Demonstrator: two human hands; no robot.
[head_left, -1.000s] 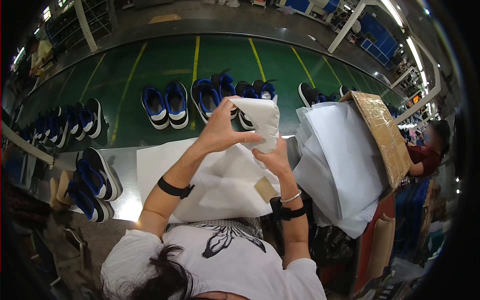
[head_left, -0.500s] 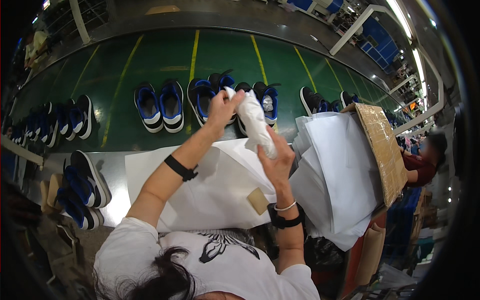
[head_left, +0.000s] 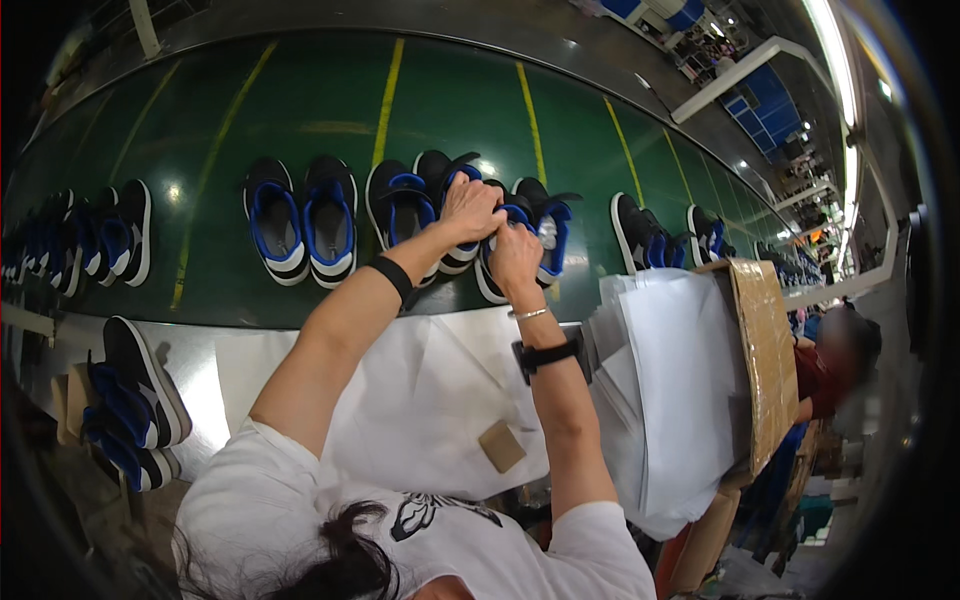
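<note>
Both my hands meet over one black sneaker (head_left: 491,285) with blue lining and a white sole, on the green conveyor belt. My left hand (head_left: 470,212) is closed on its upper front, fingers bent down. My right hand (head_left: 516,257) reaches in at the opening from the near side, fingers pressed together; what they hold is hidden. No white paper roll shows in the hands now. Touching on the right is a black sneaker (head_left: 552,240) with pale crumpled stuffing inside. To the left of my hands stands another pair, including a sneaker (head_left: 405,215) with its blue tongue raised.
White paper sheets (head_left: 400,400) cover the metal table before me, with a small brown card piece (head_left: 501,446) on top. A cardboard box (head_left: 765,350) holds a paper stack (head_left: 690,370) at right. Sneakers (head_left: 140,385) lie on the table's left; more pairs line the belt (head_left: 330,100).
My hands have come down from above the belt onto the sneaker. The crumpled white paper roll they held between them is out of sight. The view has shifted slightly.
</note>
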